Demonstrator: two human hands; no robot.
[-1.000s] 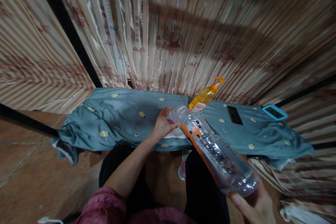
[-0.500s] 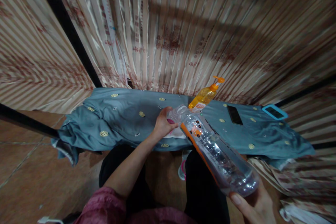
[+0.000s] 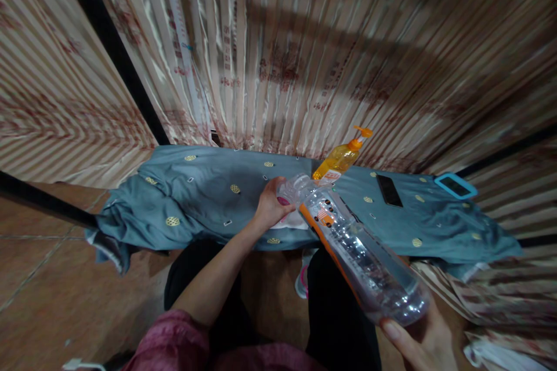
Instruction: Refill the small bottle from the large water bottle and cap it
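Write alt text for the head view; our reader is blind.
A right hand tilts a clear bottle by its base, neck toward the left hand above a blue cloth. An orange pump bottle and two phones sit behind.

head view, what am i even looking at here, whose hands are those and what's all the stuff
This picture comes from a camera worn on a person's head, looking forward and down, so the two bare hands at the bottom are that person's own. No machine is involved. The right hand grips the base of a large clear bottle, tilted with its neck pointing away. The left hand is at the neck of that bottle; whether it holds a cap is too small to tell. Ahead is a surface covered by a blue cloth. On it stand an orange pump bottle, a dark phone and a blue-rimmed device. Striped curtains hang behind.
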